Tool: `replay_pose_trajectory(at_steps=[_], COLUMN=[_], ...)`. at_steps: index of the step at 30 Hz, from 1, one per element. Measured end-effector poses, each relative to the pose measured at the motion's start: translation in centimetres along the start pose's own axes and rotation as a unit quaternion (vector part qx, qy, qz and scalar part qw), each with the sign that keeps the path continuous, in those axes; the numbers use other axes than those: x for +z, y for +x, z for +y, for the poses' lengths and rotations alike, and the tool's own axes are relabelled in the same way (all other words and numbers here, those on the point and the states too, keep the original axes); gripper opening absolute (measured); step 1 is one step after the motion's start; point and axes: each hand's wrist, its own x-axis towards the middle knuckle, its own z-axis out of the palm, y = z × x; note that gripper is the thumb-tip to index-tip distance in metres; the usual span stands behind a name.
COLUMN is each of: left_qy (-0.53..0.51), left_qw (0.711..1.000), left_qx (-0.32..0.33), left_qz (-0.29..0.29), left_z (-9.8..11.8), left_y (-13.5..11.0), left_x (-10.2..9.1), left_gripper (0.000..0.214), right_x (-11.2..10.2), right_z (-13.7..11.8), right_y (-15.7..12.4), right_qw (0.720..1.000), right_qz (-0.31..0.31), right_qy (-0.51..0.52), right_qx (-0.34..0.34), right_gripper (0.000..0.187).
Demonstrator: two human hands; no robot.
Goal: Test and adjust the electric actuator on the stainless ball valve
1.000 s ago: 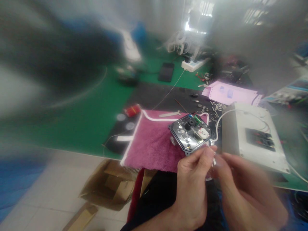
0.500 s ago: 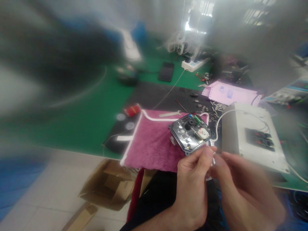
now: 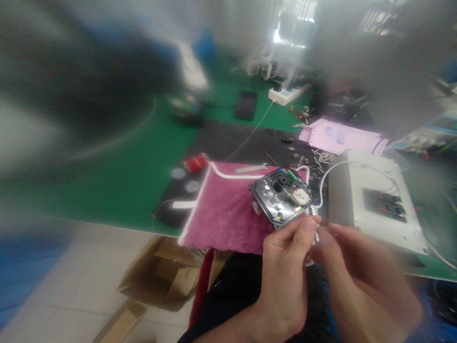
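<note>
An octagonal device housing point(image 3: 273, 209) with an exposed circuit board, a black round part and a white round part sits tilted over the purple cloth point(image 3: 221, 209). My left hand point(image 3: 287, 271) is closed in a pinch at the housing's near right corner. A thin light rod or wire point(image 3: 294, 200) runs across the board toward those fingertips. Right beside it, my right hand point(image 3: 360, 281) is closed too, slightly blurred, its fingertips curled by a small shiny piece point(image 3: 316, 234) between the hands. What exactly either hand grips is hidden.
A white cable point(image 3: 323, 186) leads to a pale metal box point(image 3: 378, 195) on the right. Behind the housing lie a flat wrench point(image 3: 252, 168), several small metal parts point(image 3: 321, 157) and pink papers point(image 3: 344, 137). A cardboard box point(image 3: 160, 276) stands on the floor at left.
Very little differs. Both hands keep their pinch by the housing, and the whole view has shifted slightly.
</note>
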Motion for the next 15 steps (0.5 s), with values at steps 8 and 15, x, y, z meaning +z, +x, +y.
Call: replay_pose_trajectory(at_steps=[8,15], left_qy=[-0.004,-0.004], left_qw=[1.000,1.000], left_qx=[0.002,0.005], left_qz=[-0.005,-0.011], left_z=[0.09,0.25], left_y=[-0.02,-0.12], left_x=[-0.04,-0.01], left_gripper=[0.028,0.026], right_x=[-0.13,-0.09], right_z=[0.08,-0.54], right_y=[0.04,0.26], right_qw=[1.000,1.000], right_qz=[-0.009,-0.002], right_qy=[0.012,0.022], right_qx=[0.003,0.012], right_gripper=[0.017,0.017])
